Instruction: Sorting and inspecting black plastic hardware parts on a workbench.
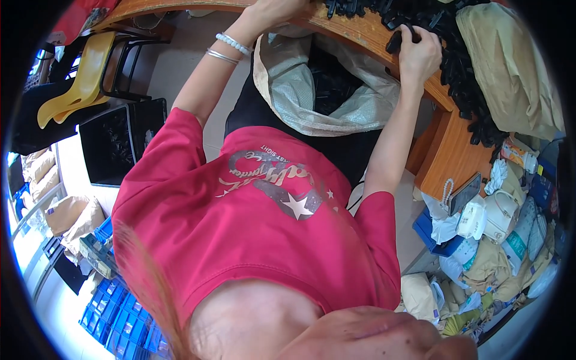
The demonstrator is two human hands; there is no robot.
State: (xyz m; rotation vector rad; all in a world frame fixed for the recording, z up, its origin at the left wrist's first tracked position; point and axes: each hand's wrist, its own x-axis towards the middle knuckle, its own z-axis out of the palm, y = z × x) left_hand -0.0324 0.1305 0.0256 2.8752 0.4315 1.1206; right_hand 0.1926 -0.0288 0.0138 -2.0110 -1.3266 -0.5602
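My left hand (277, 9) is at the wooden table's edge, cut off by the top of the picture, so its fingers are hidden. Bracelets circle that wrist. Over the table (367, 41), my right hand (421, 55) has its fingers closed on a small black plastic piece (393, 42). A heap of similar black plastic pieces (459, 84) lies beside and beyond this hand. Below the table edge, a white woven sack (291, 99) sits gaping at my lap, with dark pieces (331, 84) inside it.
A tan bag (504, 69) leans over the heap at right. Nearby are a phone (465, 195), a white handbag (501, 215) and piled packages. At left stand a yellow chair (84, 81), a black bin (108, 150) of dark pieces and blue crates (120, 315).
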